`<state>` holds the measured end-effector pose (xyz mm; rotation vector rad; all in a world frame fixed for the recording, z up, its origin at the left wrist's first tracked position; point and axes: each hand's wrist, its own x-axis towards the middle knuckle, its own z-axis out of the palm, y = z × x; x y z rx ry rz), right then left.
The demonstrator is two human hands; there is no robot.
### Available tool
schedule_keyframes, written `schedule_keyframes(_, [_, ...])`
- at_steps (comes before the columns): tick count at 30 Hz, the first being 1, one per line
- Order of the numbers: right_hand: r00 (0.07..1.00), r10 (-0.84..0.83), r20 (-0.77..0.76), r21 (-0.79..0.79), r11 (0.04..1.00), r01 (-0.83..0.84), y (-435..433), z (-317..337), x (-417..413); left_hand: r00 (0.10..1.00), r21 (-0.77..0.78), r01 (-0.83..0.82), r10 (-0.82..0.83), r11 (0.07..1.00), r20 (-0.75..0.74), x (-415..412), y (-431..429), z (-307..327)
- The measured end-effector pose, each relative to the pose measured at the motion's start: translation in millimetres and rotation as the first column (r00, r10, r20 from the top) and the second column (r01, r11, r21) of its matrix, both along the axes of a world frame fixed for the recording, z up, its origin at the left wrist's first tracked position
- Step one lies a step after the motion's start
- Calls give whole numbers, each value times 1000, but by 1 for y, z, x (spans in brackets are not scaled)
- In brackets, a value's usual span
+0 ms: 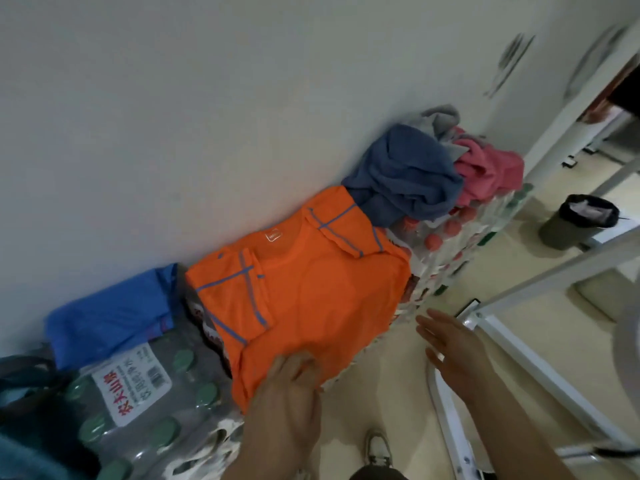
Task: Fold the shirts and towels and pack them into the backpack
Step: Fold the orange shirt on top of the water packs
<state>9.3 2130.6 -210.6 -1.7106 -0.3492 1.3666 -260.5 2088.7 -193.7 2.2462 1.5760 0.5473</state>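
An orange shirt [311, 292] with blue trim lies spread on stacked packs of bottled water, both sleeves folded inward. My left hand [294, 386] grips its lower hem. My right hand [450, 344] hovers flat and open to the right of the shirt, touching nothing. A folded blue garment [110, 317] lies to the left by the wall. A heap of unfolded cloth sits further back: a slate-blue towel [405, 174], a pink piece [488, 168] and a grey piece [433, 119]. A dark teal bag [27, 393] shows at the lower left edge, mostly cut off.
Shrink-wrapped water bottle packs [145, 386] with green caps and others with red caps [446, 233] form the work surface along a white wall. White metal frame legs [519, 348] stand to the right. A black-lined bin [581, 220] stands on the floor beyond. My shoe [377, 448] is below.
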Motion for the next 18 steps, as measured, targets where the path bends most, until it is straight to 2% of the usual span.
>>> schedule_keyframes(4, [994,113,9,-83,990,-112,6,-26,28,978,-80,107,-119,991,-174,63,6,-9])
schedule_keyframes(7, [961,261,91,7,965,-262,32,-42,42,935,-14,140,-137,990,-327,117,33,-9])
schedule_keyframes(9, [913,390,115,79,913,-400,52,-60,47,903,35,162,-134,986,-408,145,56,-12])
schedule_keyframes(12, [881,452,140,124,875,-468,74,-95,49,881,67,98,-55,993,-471,170,89,-18])
schedule_keyframes(16, [769,540,342,59,804,-591,81,-130,61,852,98,-22,70,995,-518,179,113,-28])
schedule_keyframes(18, [638,637,433,16,702,-712,83,-138,66,853,126,-36,96,991,-513,181,115,-30])
